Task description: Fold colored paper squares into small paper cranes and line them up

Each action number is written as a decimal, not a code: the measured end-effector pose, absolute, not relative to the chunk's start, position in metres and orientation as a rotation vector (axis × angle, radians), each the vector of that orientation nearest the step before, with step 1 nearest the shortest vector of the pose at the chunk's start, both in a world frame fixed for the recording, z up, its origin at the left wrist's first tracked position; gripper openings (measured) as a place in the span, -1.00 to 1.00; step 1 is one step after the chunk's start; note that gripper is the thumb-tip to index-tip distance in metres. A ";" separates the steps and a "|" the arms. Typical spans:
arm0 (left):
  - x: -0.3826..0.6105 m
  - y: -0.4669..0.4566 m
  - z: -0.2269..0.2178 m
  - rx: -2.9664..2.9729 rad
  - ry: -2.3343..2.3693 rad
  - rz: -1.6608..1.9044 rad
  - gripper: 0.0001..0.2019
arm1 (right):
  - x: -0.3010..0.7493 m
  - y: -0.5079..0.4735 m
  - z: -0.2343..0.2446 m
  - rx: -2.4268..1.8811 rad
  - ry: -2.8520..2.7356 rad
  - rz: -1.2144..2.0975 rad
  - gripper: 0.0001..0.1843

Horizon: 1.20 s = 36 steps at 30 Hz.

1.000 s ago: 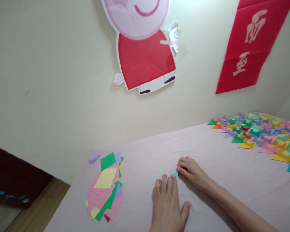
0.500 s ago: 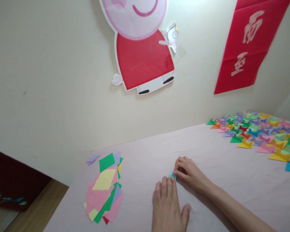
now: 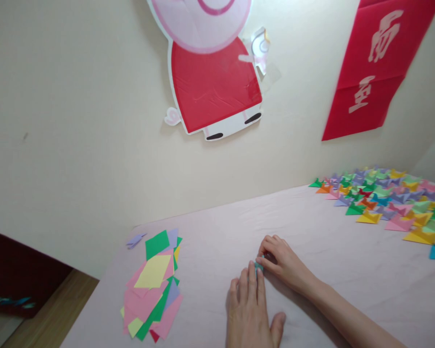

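A small piece of light-blue folded paper [image 3: 259, 265] lies on the pale cloth between my two hands, mostly covered by fingers. My left hand [image 3: 249, 304] rests flat with its fingers stretched forward, the fingertips pressing on the paper's near side and the thumb held out to the right. From the right, my right hand [image 3: 282, 257] pinches the paper's far edge between thumb and curled fingers. The paper's exact folds are hidden under the fingertips.
Left of my hands lies a loose pile of coloured paper sheets [image 3: 145, 302], with a folded lilac paper piece [image 3: 135, 240] beyond it. Rows of folded paper figures [image 3: 379, 210] stand at the back right. A wall [image 3: 94, 159] borders the cloth-covered surface [image 3: 210, 241].
My left fingertips have shifted slightly over the light-blue paper, and my right hand has moved a little to the left. The camera view has tilted slightly.
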<state>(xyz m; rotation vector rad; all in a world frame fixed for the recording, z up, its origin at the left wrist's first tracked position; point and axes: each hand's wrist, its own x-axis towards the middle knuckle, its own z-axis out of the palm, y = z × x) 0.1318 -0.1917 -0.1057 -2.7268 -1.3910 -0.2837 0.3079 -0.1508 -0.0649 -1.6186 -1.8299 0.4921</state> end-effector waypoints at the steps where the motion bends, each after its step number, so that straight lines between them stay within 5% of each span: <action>1: 0.133 -0.193 -0.106 -2.729 -1.389 -0.282 -0.35 | 0.308 -0.150 -0.065 -1.621 -1.822 0.495 -0.85; 36: 0.127 -0.181 -0.081 -2.942 -1.376 -0.249 -0.31 | 0.312 -0.146 -0.069 -1.634 -1.810 0.557 -0.71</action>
